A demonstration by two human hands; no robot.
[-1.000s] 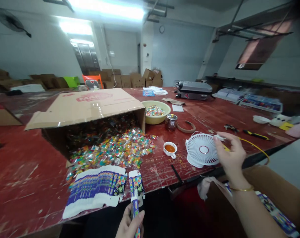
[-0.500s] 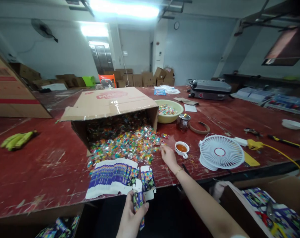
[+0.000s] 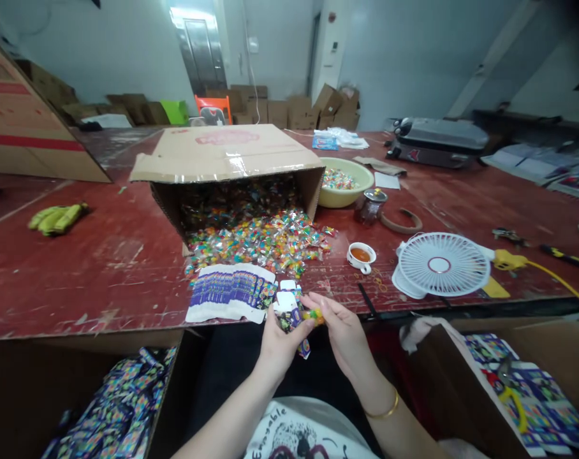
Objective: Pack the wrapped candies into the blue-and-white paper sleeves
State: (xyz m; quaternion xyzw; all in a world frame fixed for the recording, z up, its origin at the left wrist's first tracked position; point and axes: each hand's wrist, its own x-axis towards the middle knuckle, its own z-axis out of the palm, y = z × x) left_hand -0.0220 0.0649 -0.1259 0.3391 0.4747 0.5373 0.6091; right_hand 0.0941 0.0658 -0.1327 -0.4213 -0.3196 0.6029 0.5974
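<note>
My left hand (image 3: 280, 341) is closed round a small purple printed carton (image 3: 296, 319) with a white flap standing up. Beside it, my right hand (image 3: 340, 328) pinches a clear-wrapped packet of colourful candy (image 3: 313, 315) against the carton's side. Just beyond my hands, a fanned row of flat purple cartons (image 3: 232, 287) lies on the red table, and another carton (image 3: 292, 288) is partly hidden behind my fingers. Wrapped candies (image 3: 265, 239) spill from the open mouth of a cardboard box (image 3: 232, 150) lying on its side.
Right of the candies stand a cup of tea (image 3: 361, 256), a lidded jar (image 3: 372, 205), a yellow bowl (image 3: 344, 185) and a white fan (image 3: 440, 264). Boxes below the table edge hold filled cartons (image 3: 122, 401) at left and flat cartons (image 3: 542, 395) with pliers (image 3: 512, 395) at right.
My right hand has come from the edge of the candy pile to my left hand, bringing a candy packet. The view has tilted down, showing more of the lower boxes.
</note>
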